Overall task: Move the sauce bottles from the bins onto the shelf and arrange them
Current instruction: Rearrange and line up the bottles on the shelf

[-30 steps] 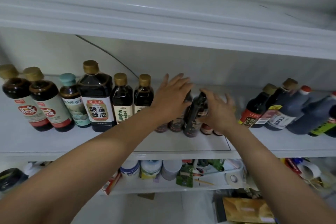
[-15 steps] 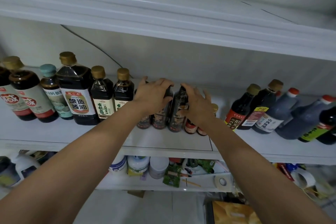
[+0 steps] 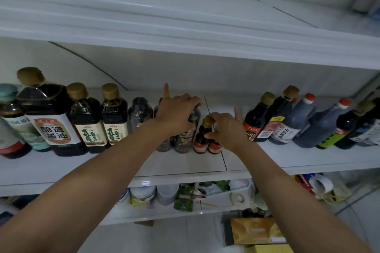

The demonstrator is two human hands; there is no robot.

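Observation:
A white shelf [image 3: 185, 164] carries a row of dark sauce bottles. My left hand [image 3: 176, 113] grips the top of a slim dark bottle [image 3: 186, 139] at the middle of the row, index finger pointing up. My right hand [image 3: 225, 129] pinches a small gold-capped bottle with a red label [image 3: 200, 139]; a second small bottle [image 3: 214, 147] stands just right of it, mostly hidden by the hand. Left of my hands stand a clear-topped slim bottle [image 3: 139, 113] and two gold-capped soy bottles [image 3: 113, 117], then a big square soy bottle [image 3: 51, 121].
A group of leaning vinegar and soy bottles [image 3: 287, 123] fills the shelf's right side. The upper shelf board [image 3: 185, 33] hangs low overhead. The lower shelf [image 3: 185, 209] holds cups, tape and clutter. A yellow box [image 3: 255, 230] sits below on the floor.
My right hand left the slim bottle and dropped onto the small gold-capped bottle to its right. My left hand stayed on the slim bottles. The camera shifted, so the row sits further right.

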